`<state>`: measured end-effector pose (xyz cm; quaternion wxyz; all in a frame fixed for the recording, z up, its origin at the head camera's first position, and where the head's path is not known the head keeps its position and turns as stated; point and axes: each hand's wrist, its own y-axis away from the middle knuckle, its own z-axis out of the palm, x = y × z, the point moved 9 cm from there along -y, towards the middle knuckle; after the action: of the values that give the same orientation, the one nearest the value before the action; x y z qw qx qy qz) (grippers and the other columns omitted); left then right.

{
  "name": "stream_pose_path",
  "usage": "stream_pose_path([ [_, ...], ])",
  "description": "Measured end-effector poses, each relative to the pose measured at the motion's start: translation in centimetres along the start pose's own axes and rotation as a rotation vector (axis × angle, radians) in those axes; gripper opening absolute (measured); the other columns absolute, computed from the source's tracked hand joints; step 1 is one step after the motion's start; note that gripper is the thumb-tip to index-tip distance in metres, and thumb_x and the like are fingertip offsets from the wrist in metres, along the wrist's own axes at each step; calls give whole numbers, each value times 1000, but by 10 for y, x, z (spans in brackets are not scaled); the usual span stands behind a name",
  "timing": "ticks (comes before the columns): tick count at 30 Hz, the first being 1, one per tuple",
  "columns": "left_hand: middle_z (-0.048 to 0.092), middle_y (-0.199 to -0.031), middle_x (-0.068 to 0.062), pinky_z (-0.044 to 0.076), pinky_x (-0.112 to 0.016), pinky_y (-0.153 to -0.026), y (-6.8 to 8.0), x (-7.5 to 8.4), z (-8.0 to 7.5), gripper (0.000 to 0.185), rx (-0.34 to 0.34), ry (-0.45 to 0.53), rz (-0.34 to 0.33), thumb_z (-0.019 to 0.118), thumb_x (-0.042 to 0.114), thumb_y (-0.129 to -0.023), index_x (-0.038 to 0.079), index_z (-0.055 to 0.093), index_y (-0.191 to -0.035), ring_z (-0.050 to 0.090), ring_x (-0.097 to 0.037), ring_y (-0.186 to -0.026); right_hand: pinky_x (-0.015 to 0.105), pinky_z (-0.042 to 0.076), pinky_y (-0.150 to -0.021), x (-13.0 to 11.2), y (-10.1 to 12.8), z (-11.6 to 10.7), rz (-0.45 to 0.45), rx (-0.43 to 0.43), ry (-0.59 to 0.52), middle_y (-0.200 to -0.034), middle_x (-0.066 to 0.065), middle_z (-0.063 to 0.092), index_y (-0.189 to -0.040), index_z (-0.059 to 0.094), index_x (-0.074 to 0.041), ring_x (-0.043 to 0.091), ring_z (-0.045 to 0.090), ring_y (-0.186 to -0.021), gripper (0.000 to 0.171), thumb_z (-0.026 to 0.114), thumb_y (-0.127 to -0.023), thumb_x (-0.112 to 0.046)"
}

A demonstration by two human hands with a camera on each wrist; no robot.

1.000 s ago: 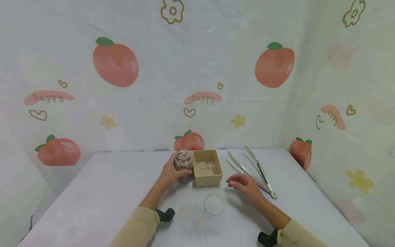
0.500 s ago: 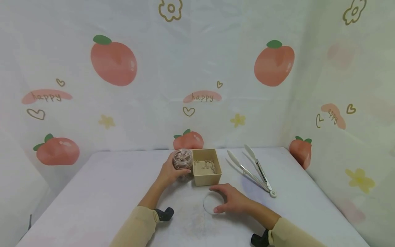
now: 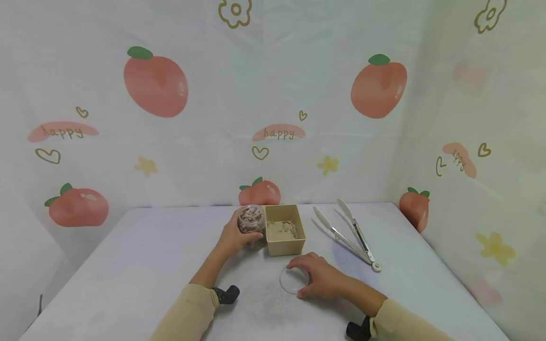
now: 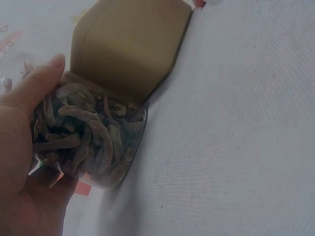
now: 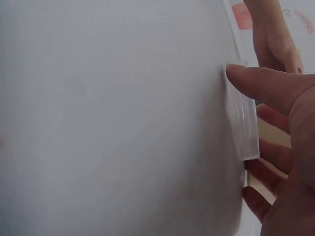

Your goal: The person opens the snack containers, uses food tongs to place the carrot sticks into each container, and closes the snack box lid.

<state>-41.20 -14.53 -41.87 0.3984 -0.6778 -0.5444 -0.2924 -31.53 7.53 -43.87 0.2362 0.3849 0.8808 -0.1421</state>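
My left hand grips a clear plastic jar, lidless and upright on the table, filled with brownish dried strips. In the left wrist view the thumb lies across the near side of the jar and fingers wrap beneath it. Beside the jar stands a tan rectangular box with a few small strips on its bottom. In front of the box, my right hand holds a clear round lid by its rim, thumb on one side and fingers on the other. The lid is at the table surface.
Metal tongs with white tips lie spread apart to the right of the box. A white cloth covers the table. The patterned backdrop rises right behind the table's back edge.
My right hand has moved left and down from beside the tongs to the lid, and its fingers have closed round the rim. My left hand stays on the jar.
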Motion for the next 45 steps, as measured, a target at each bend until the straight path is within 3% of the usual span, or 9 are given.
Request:
stream_pose_path([
  [7, 49, -136, -19, 37, -53, -102, -2, 2, -1, 101, 3, 3, 1, 88, 38, -70, 14, 30, -149, 46, -35, -125, 39, 42, -97, -7, -4, -10, -45, -54, 22, -121, -4, 63, -120, 66, -14, 17, 52, -113, 55, 86, -72, -31],
  [12, 49, -136, -19, 37, -53, -101, -4, 3, -3, 101, 6, 8, 9, 88, 38, -69, 15, 31, -149, 46, -34, -125, 41, 41, -98, -6, -3, -22, 13, -88, 12, -121, -5, 61, -120, 66, -15, 18, 51, -114, 52, 85, -74, -31],
  [20, 47, -138, -20, 35, -54, -104, -5, -2, -5, 101, 4, -9, -3, 88, 38, -70, 13, 29, -149, 44, -36, -127, 48, 41, -99, -17, 1, -58, 26, -39, 1, -126, -1, 59, -124, 64, -14, 24, 50, -120, 50, 81, -79, -29],
  [31, 47, -139, -19, 34, -54, -104, -5, -4, -3, 102, -7, 15, -6, 88, 35, -70, 12, 30, -150, 43, -35, -128, 48, 40, -102, -33, -13, -90, 71, -26, 2, -132, 1, 56, -126, 63, -17, 24, 48, -125, 51, 81, -80, -30],
  [37, 46, -139, -18, 33, -55, -104, -5, -5, -1, 100, -38, 64, -12, 89, 32, -69, 12, 32, -149, 43, -35, -128, 47, 41, -101, -39, -31, -100, 28, 23, 46, -131, 2, 57, -126, 63, -15, 25, 49, -123, 51, 80, -81, -30],
  [45, 46, -141, -17, 31, -52, -107, -5, -8, 1, 101, -69, 85, -27, 90, 30, -68, 11, 33, -150, 42, -32, -130, 44, 42, -101, -45, -56, -101, -82, 170, 98, -131, 1, 59, -126, 63, -15, 22, 51, -123, 52, 80, -81, -33],
])
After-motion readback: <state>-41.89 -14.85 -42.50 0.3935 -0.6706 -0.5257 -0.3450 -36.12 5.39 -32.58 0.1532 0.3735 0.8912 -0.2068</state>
